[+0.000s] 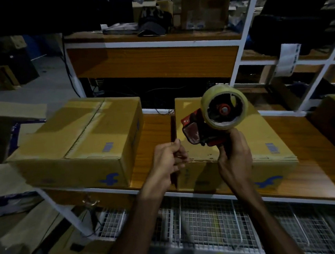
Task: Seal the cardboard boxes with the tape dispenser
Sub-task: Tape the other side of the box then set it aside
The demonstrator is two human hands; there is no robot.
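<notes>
Dim storeroom, wooden shelf (157, 132) carrying 2 cardboard boxes: left box (78, 143) near the shelf's left end, right box (246, 146) mid-shelf at the front edge. 1 tape dispenser (209, 122) with 1 tape roll (225, 109) is up over the right box, right hand (235, 157) wrapped tight round its handle. Left hand (169, 159) is curled at that box's near-left corner; can't tell if it's pinching anything.

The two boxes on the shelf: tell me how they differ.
The left box sits apart from the hands, turned at an angle, with tape plainly along its top seam. The right box sits straighter, right behind the left hand and the right hand, which holds the tape dispenser over it; its seam is hidden. Both are brown cardboard with blue markings, on the same wooden shelf.
</notes>
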